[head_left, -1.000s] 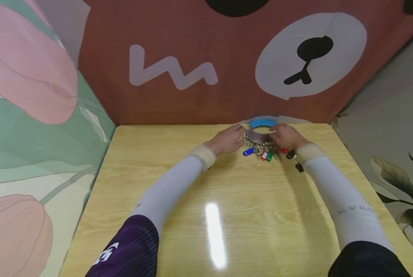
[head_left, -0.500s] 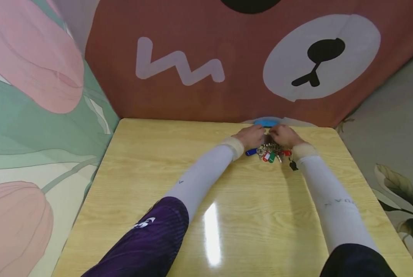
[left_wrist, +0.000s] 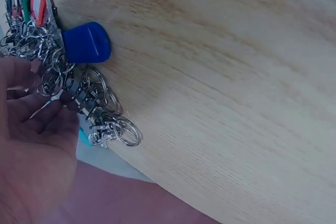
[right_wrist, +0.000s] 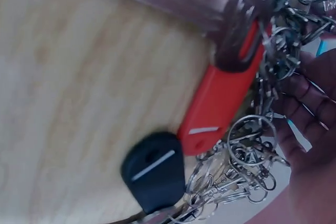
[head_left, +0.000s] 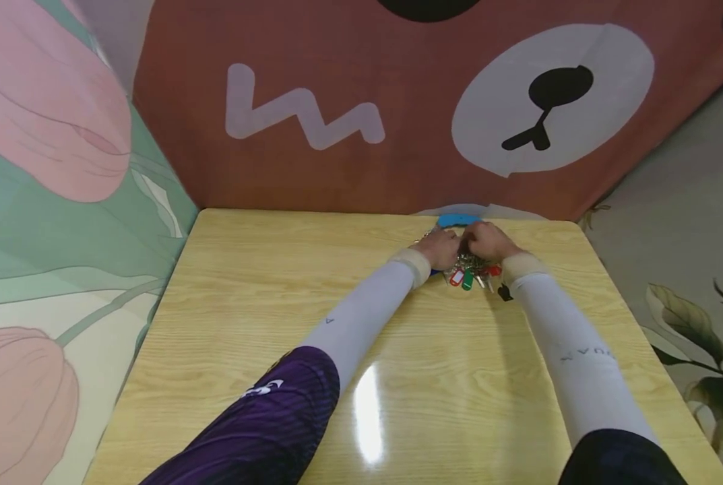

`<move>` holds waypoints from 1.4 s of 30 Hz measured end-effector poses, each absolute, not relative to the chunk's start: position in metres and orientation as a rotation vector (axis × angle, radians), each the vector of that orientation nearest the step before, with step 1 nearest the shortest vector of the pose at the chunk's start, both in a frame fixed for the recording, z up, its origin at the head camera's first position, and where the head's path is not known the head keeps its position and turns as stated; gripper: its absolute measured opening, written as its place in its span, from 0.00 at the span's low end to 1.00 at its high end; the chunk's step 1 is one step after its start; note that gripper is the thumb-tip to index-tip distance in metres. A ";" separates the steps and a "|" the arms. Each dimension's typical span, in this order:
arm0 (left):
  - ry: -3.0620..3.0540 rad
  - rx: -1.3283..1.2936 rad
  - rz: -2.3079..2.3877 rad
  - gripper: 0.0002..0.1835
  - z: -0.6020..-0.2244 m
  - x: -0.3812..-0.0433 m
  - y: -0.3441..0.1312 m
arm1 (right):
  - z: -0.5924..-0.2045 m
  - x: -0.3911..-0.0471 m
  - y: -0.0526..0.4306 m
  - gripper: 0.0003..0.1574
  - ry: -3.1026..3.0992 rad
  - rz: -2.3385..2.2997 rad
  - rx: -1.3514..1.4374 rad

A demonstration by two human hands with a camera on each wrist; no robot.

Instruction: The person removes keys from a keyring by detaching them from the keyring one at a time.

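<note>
A large key ring with a blue handle (head_left: pixel 456 220) lies near the far edge of the table, hung with small metal clasps (left_wrist: pixel 92 103). My left hand (head_left: pixel 440 248) grips among the clasps, with a blue key tag (left_wrist: pixel 88 43) beside it. Close on its right, my right hand (head_left: pixel 488 241) pinches the same cluster; what exactly its fingertips hold is hidden. Below the hands fan out a red-and-white tag (head_left: pixel 456 277) and a green tag (head_left: pixel 467 279). A key (right_wrist: pixel 163 1), a red tag (right_wrist: pixel 220 103) and a black tag (right_wrist: pixel 157 171) show in the right wrist view.
The wooden table (head_left: pixel 264 289) ends at a brown wall hanging (head_left: pixel 312 178) just behind the key ring. Patterned walls stand left and right. A strip of light (head_left: pixel 368 414) reflects off the near tabletop.
My left hand has moved right from the ring's left side, close to my right hand. It now covers much of the blue tag and the left clasps. The ring has stayed near the far edge.
</note>
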State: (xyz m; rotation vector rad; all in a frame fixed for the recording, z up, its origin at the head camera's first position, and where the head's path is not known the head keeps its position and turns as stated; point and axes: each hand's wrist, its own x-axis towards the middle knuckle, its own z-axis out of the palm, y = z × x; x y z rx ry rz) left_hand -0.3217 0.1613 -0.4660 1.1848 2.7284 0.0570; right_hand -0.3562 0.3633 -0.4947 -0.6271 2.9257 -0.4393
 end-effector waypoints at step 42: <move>2.653 1.301 0.195 0.13 -0.429 -0.305 0.054 | -0.442 -0.296 0.261 0.17 2.861 -0.602 -0.944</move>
